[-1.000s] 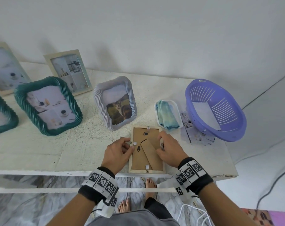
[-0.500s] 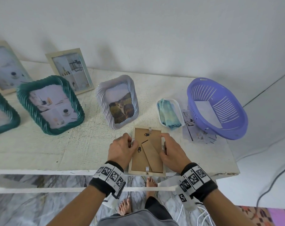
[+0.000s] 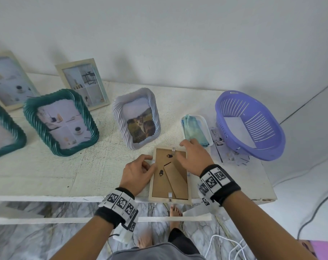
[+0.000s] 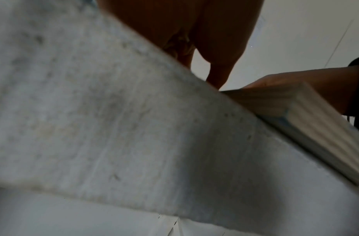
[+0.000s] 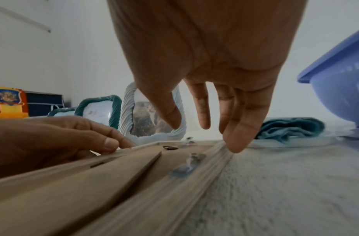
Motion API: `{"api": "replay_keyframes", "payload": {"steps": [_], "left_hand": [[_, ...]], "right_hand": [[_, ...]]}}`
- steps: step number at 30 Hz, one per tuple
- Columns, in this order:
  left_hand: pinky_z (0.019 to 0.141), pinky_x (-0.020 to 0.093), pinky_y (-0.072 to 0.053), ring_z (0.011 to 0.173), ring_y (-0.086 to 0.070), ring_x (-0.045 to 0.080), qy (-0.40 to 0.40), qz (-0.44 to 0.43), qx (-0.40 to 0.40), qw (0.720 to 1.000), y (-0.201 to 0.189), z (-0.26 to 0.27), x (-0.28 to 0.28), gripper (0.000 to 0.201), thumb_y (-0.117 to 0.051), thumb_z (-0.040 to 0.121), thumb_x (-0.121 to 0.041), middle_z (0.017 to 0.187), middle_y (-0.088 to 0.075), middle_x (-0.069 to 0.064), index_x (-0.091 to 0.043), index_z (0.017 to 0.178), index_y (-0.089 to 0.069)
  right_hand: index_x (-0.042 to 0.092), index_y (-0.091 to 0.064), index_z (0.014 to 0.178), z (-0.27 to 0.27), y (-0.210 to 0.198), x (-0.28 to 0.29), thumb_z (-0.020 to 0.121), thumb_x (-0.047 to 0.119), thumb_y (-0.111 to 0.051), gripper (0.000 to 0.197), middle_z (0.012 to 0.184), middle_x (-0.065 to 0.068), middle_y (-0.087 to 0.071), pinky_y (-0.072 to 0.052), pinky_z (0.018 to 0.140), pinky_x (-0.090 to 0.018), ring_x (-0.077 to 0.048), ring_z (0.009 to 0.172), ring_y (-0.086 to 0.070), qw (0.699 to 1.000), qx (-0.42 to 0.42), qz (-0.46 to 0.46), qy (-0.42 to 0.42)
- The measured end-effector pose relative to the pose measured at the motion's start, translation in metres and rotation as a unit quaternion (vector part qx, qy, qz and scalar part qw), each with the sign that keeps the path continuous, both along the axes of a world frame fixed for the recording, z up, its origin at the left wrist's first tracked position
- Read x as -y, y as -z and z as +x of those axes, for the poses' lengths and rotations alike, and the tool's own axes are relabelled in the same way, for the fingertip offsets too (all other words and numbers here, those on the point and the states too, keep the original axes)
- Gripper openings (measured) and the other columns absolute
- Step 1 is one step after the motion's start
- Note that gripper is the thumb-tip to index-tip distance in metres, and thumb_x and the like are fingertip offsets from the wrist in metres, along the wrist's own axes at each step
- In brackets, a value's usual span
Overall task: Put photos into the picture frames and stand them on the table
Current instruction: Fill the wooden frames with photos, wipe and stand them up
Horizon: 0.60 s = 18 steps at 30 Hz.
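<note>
Wood frame (image 3: 170, 175) lies face down at the bench (image 3: 65, 169) front edge, brown backing board up, its near end overhanging the edge a little. Left hand (image 3: 137, 173) sits at the frame's left rail, fingers curled, thumb and fingertips pinching at the small side tab there. Right hand (image 3: 194, 156) is over the top right corner, fingers loosely spread and holding nothing; in the right wrist view one fingertip just touches the right rail. Tabs (image 3: 170, 196) show at the top, bottom and sides; whether all are fully turned in I cannot tell. Photo itself is not visible, presumably under the board.

Step in hand looks like locking the backing. To do it well: press the board flat with the free hand, turn each tab fully over the board, check all of them, then swing out the easel leg (image 3: 175, 180) and stand the frame upright. Slide the frame further onto the bench first, since the overhang risks tipping it off.

Grey frame (image 3: 136, 118) with a cat photo and green frame (image 3: 60, 122) already stand behind. Purple basket (image 3: 250, 124) holds a sheet.
</note>
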<state>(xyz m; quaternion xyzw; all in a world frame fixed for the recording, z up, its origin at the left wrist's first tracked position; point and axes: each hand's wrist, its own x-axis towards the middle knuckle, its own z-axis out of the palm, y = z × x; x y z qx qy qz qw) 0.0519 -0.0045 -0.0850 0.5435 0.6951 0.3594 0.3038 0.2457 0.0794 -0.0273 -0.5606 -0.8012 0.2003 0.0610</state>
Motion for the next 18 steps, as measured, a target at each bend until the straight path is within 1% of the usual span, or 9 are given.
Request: {"api": "replay_keyframes", "payload": {"steps": [2, 4, 6, 8, 10, 14, 16, 18], "left_hand": [[0.07, 0.034, -0.058, 0.067, -0.063, 0.007, 0.0, 0.006, 0.028, 1.0, 0.002, -0.002, 0.001, 0.02, -0.071, 0.088, -0.032, 0.074, -0.065, -0.009, -0.025, 0.106, -0.067], [0.068, 0.037, -0.06, 0.066, -0.063, 0.008, 0.0, 0.007, 0.042, 0.999, 0.003, -0.003, 0.001, 0.018, -0.072, 0.087, -0.03, 0.074, -0.065, -0.008, -0.028, 0.105, -0.066], [0.067, 0.038, -0.06, 0.065, -0.064, 0.009, 0.0, 0.01, 0.053, 0.999, 0.004, -0.002, 0.002, 0.018, -0.072, 0.087, -0.029, 0.074, -0.066, -0.007, -0.028, 0.105, -0.066], [0.066, 0.039, -0.06, 0.064, -0.064, 0.009, -0.001, 0.012, 0.058, 0.998, 0.005, -0.002, 0.002, 0.018, -0.072, 0.088, -0.029, 0.074, -0.066, -0.006, -0.028, 0.105, -0.066], [0.065, 0.04, -0.06, 0.064, -0.065, 0.01, 0.0, 0.014, 0.061, 0.998, 0.006, -0.003, 0.001, 0.018, -0.072, 0.088, -0.029, 0.074, -0.066, -0.007, -0.027, 0.105, -0.067], [0.064, 0.04, -0.061, 0.064, -0.066, 0.013, 0.002, 0.009, 0.073, 0.997, 0.009, -0.004, 0.0, 0.019, -0.072, 0.087, -0.029, 0.074, -0.066, -0.007, -0.027, 0.105, -0.067], [0.063, 0.041, -0.061, 0.064, -0.067, 0.013, 0.001, 0.005, 0.081, 0.997, 0.009, -0.005, -0.001, 0.019, -0.073, 0.087, -0.029, 0.075, -0.067, -0.006, -0.027, 0.105, -0.068], [0.062, 0.04, -0.061, 0.064, -0.067, 0.014, 0.001, 0.004, 0.086, 0.996, 0.01, -0.005, -0.001, 0.019, -0.073, 0.087, -0.029, 0.075, -0.067, -0.005, -0.028, 0.105, -0.068]], "right_hand": [[0.011, -0.054, 0.12, -0.01, 0.004, -0.006, 0.094, 0.043, -0.05, 0.041, 0.116, -0.01, -0.048, -0.048, 0.086, -0.039, -0.028, 0.103, -0.051, 0.999, 0.038, 0.003, -0.002], [0.01, -0.055, 0.115, -0.017, 0.008, -0.01, 0.093, 0.048, -0.05, 0.043, 0.117, -0.012, -0.048, -0.047, 0.087, -0.041, -0.031, 0.107, -0.047, 0.996, 0.087, 0.003, 0.004], [0.01, -0.056, 0.113, -0.021, 0.01, -0.013, 0.092, 0.05, -0.05, 0.045, 0.117, -0.012, -0.049, -0.047, 0.087, -0.041, -0.032, 0.108, -0.045, 0.994, 0.107, 0.008, 0.01], [0.01, -0.057, 0.112, -0.022, 0.01, -0.014, 0.093, 0.047, -0.05, 0.042, 0.116, -0.012, -0.05, -0.047, 0.084, -0.04, -0.032, 0.108, -0.045, 0.994, 0.107, 0.015, 0.01], [0.009, -0.058, 0.11, -0.022, 0.009, -0.015, 0.094, 0.04, -0.049, 0.035, 0.114, -0.011, -0.051, -0.047, 0.08, -0.037, -0.03, 0.105, -0.047, 0.994, 0.106, 0.021, 0.003], [0.008, -0.06, 0.102, -0.022, 0.01, -0.018, 0.093, 0.029, -0.05, 0.026, 0.102, -0.009, -0.054, -0.044, 0.07, -0.033, -0.027, 0.098, -0.049, 0.992, 0.115, 0.057, -0.021], [0.007, -0.061, 0.099, -0.02, 0.011, -0.021, 0.094, 0.027, -0.048, 0.025, 0.096, -0.008, -0.057, -0.047, 0.07, -0.034, -0.027, 0.095, -0.052, 0.99, 0.114, 0.073, -0.048], [0.006, -0.062, 0.1, -0.015, 0.011, -0.024, 0.096, 0.026, -0.047, 0.025, 0.094, -0.008, -0.059, -0.049, 0.071, -0.034, -0.026, 0.092, -0.055, 0.988, 0.109, 0.081, -0.077]]}}
